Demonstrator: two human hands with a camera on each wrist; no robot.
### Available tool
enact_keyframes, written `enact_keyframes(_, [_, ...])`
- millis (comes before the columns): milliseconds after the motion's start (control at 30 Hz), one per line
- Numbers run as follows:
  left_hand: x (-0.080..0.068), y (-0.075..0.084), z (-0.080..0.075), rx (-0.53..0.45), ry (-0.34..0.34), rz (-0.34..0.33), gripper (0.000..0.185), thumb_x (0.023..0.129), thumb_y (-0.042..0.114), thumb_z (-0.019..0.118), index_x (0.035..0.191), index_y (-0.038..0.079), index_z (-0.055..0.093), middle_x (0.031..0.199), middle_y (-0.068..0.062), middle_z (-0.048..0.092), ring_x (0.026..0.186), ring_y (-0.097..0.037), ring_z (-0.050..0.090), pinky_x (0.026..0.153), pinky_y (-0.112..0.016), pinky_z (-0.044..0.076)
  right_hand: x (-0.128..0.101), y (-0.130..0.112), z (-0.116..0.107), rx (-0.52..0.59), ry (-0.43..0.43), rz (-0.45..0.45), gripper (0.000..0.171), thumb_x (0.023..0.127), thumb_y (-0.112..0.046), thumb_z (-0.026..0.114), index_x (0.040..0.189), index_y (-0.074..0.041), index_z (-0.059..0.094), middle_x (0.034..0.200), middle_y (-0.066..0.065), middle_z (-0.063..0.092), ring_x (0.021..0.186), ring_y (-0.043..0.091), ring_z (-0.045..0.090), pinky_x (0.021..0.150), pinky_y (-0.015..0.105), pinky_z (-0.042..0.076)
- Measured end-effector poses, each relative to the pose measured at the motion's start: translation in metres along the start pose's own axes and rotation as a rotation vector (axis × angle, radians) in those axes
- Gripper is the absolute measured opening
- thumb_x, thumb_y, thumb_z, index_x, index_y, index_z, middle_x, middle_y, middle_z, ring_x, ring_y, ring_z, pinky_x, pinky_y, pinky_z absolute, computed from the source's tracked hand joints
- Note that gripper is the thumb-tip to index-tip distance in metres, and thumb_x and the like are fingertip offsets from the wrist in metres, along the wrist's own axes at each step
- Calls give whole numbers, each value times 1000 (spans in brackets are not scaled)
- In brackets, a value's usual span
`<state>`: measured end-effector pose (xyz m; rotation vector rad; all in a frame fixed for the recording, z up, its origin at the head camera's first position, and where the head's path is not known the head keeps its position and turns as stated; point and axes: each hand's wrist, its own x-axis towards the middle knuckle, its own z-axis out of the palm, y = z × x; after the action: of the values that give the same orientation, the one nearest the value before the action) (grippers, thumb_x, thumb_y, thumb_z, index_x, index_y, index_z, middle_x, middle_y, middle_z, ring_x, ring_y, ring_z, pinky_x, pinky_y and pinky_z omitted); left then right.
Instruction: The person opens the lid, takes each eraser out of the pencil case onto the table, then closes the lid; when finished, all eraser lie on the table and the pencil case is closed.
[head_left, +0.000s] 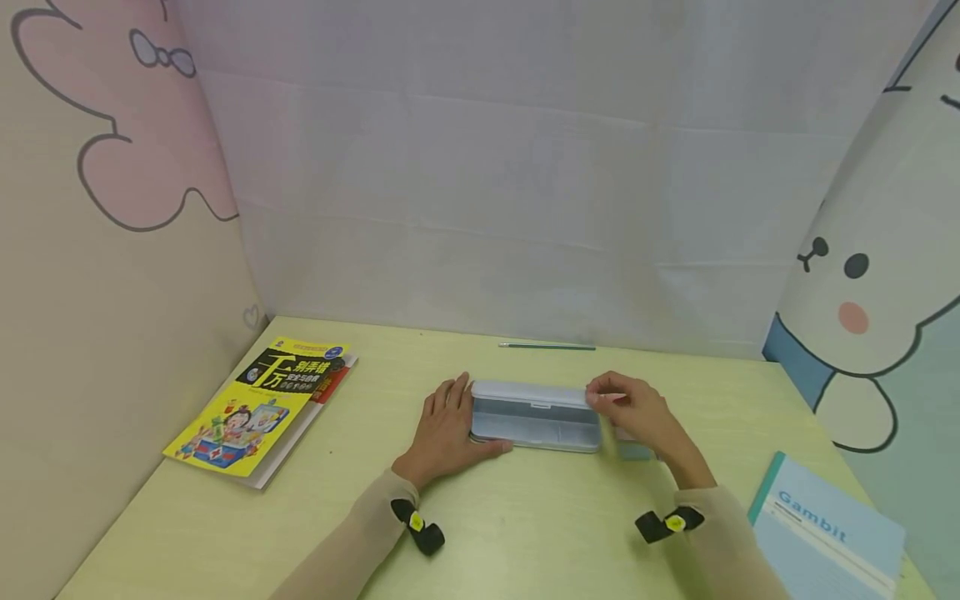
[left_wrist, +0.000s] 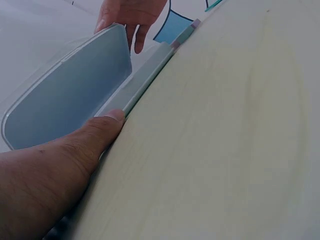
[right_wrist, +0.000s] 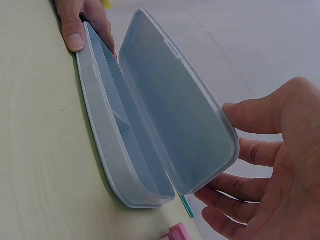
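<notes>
Right now the right hand (head_left: pixel 633 410) has its fingertips (right_wrist: pixel 235 112) on the free corner of the pencil case's lid (right_wrist: pixel 175 105): thumb at the upper edge, the other fingers curled behind the lid's end, a light pinch, not a full clasp. The lid stands roughly upright on its hinge. The left hand (head_left: pixel 448 425) rests at the other end of the pencil case (head_left: pixel 536 417), fingers straight along the short side and thumb (left_wrist: pixel 107 125) pressed against the front wall of the tray, so it steadies the box without curling round it.

The case sits just below the middle of the head view, on the yellow-green table (head_left: pixel 525 533), long side toward the person. Its tray (right_wrist: pixel 112 145) looks empty, with a low divider running through it.

To do this well, I would keep the left thumb firm on the tray so the box does not slide or tip while the lid swings, and guide the lid from its corner with light pressure only; thin plastic like this probably twists if pushed at one end. Moving the right fingers toward the middle of the lid's long edge would spread the load on the hinge.

Just beside the case's right end lie small items, one pink (right_wrist: pixel 177 232) and one teal (right_wrist: pixel 187 206); what they are I cannot tell. Farther out, a pen (head_left: pixel 547 346) lies near the backdrop, a yellow book (head_left: pixel 251 408) at the left of the frame, and a light-blue notebook (head_left: pixel 821 529) at the lower right.
</notes>
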<state>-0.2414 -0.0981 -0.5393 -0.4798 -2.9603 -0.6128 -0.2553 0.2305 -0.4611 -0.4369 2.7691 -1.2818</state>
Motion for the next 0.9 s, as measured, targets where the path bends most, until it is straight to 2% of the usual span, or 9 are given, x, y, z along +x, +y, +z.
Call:
enact_keyframes(133, [0,0,1,-16,5,1,121,86,81,69,168,1,31,178,-19,25,163,-43,24,131,-62,22,-3,6,1,3,-43,-77,27,106,-25,67,129,-12,71,140,20,71,130,49,66,117,74,32])
enact_keyframes(233, [1,-1,2,-28,7,-5,121,85,81,70,168,3,30,178,-18,25,163,-43,24,131,-62,22,-4,9,3,-17,-81,-162,31,105,-18,68,134,-7,69,144,23,67,131,46,64,109,66,51])
enact_keyframes(300, [1,-2,3,-34,11,-9,120,85,81,71,168,4,31,178,-18,25,164,-42,24,131,-62,22,-5,9,4,-38,-93,-198,33,103,-16,71,135,-6,68,139,23,69,119,37,66,103,54,56])
enact_keyframes(400, [2,-3,5,-24,13,-13,121,84,81,71,168,4,31,178,-17,25,164,-42,24,131,-62,23,-5,9,5,-82,-98,-217,37,100,-16,76,134,-7,68,128,19,69,95,22,57,85,33,51])
enact_keyframes(533, [3,-3,6,-19,5,-22,122,84,82,71,169,5,30,179,-16,24,164,-41,23,131,-61,23,-7,12,7,-104,-89,-198,40,95,-15,80,133,-9,69,129,17,69,90,18,50,77,26,39])
enact_keyframes(633, [3,-1,6,-26,-1,-22,122,84,82,70,170,6,29,179,-16,23,165,-41,23,131,-61,22,-8,15,9,-107,-82,-205,41,94,-12,80,132,-10,69,139,19,68,101,27,57,85,32,45])
enact_keyframes(733, [3,-1,6,-39,7,-23,121,83,82,71,169,6,31,179,-17,25,164,-42,24,131,-61,22,-9,16,12,-97,-79,-227,40,93,-10,80,132,-8,68,146,24,65,122,42,63,99,50,52])
enact_keyframes(800, [3,-2,6,-42,11,-27,120,83,80,73,169,6,32,178,-16,26,163,-41,24,131,-61,22,-9,15,13,-83,-81,-245,40,93,-9,80,132,-7,68,148,28,62,136,50,58,106,64,51])
enact_keyframes(900, [3,-2,5,-60,26,-29,118,82,79,75,167,7,35,177,-17,29,162,-42,25,130,-61,23,-9,14,14,-66,-88,-247,40,94,-8,80,132,-7,69,151,31,58,142,56,53,108,73,48])
